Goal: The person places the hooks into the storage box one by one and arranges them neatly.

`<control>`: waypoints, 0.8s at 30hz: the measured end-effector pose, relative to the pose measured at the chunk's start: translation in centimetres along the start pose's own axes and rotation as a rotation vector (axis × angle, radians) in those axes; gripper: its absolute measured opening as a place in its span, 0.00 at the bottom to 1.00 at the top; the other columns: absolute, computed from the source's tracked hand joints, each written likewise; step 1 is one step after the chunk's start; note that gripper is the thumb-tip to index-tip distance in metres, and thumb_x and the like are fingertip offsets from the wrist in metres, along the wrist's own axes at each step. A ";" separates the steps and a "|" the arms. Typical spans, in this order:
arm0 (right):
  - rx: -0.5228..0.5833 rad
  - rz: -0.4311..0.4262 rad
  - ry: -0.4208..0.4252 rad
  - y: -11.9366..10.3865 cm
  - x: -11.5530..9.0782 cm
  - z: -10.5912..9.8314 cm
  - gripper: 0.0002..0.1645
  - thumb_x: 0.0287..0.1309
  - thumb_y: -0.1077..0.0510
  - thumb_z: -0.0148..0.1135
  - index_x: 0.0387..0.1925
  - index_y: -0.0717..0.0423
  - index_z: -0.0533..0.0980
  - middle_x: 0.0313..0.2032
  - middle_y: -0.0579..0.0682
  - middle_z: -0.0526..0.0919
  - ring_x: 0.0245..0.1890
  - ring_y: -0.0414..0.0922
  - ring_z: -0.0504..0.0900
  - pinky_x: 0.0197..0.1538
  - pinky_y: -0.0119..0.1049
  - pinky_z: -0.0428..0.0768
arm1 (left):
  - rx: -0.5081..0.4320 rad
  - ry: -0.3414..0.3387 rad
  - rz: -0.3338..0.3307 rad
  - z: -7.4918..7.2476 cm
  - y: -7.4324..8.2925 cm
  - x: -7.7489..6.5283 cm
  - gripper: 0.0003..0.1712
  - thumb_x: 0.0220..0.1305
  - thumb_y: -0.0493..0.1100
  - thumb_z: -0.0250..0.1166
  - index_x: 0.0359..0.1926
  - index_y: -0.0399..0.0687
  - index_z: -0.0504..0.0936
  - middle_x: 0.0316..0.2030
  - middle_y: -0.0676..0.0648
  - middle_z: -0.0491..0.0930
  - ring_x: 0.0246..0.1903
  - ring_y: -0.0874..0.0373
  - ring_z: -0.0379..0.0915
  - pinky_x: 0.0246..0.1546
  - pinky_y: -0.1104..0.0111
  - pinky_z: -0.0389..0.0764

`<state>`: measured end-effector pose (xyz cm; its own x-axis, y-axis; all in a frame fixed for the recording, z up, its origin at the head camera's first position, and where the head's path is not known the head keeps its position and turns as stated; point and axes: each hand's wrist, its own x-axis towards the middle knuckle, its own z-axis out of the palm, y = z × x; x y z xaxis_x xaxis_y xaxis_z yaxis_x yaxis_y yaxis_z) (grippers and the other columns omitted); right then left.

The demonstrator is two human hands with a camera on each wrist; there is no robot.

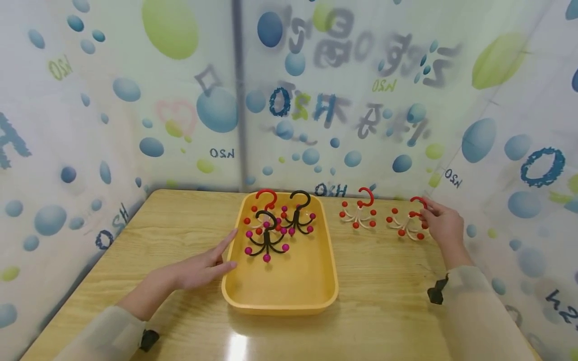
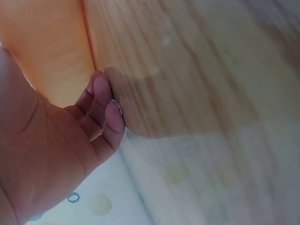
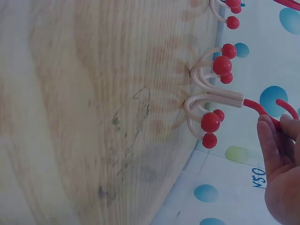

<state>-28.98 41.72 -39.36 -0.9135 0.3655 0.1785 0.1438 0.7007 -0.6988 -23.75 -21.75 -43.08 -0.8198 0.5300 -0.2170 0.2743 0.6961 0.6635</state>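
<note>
My right hand (image 1: 442, 223) pinches the red hook of a white multi-arm hook hanger (image 1: 406, 225) with red ball tips. In the right wrist view, thumb and fingers (image 3: 269, 145) hold that red hook, and the curved arms of the hanger (image 3: 225, 97) meet the table top. My left hand (image 1: 200, 268) touches the left side of a yellow tray (image 1: 282, 306), index finger and thumb stretched out at its rim. Inside the tray stand two black hook hangers (image 1: 266, 240) with pink balls and a white one with a red hook (image 1: 267, 194), partly hidden behind them.
Another white hanger with a red hook (image 1: 358, 215) stands between the tray and my right hand. All of it is on a wooden table (image 1: 379, 296). A patterned curtain (image 1: 289, 125) rises directly behind the table's back edge and along both sides.
</note>
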 end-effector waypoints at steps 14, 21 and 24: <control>0.033 -0.162 0.022 -1.6 -5.0 -3.0 0.32 0.82 0.42 0.60 0.79 0.47 0.74 0.36 0.33 0.93 0.31 0.17 0.83 0.32 0.25 0.81 | -0.009 -0.008 0.022 -0.1 -0.1 0.0 0.52 0.85 0.66 0.52 0.90 0.68 0.28 0.89 0.35 0.38 0.84 0.29 0.51 0.81 0.34 0.56; 0.107 -0.234 -0.010 -3.6 -8.3 -3.7 0.33 0.80 0.42 0.64 0.77 0.49 0.76 0.35 0.09 0.81 0.35 0.17 0.84 0.23 0.31 0.73 | -0.019 -0.013 0.023 0.0 -0.2 0.1 0.53 0.85 0.67 0.53 0.90 0.67 0.28 0.89 0.37 0.35 0.86 0.29 0.42 0.81 0.33 0.53; 0.146 -0.277 -0.014 -4.8 -9.6 -3.7 0.31 0.79 0.45 0.66 0.76 0.50 0.78 0.38 0.08 0.82 0.36 0.16 0.85 0.23 0.31 0.74 | -0.018 -0.015 0.017 0.0 -0.2 0.2 0.53 0.85 0.67 0.52 0.90 0.68 0.27 0.90 0.37 0.34 0.86 0.29 0.40 0.82 0.33 0.52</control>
<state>-19.53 37.15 -35.16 -0.9156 0.1641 0.3670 -0.1661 0.6769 -0.7171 -23.92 -21.79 -43.29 -0.8078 0.5484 -0.2162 0.2783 0.6781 0.6802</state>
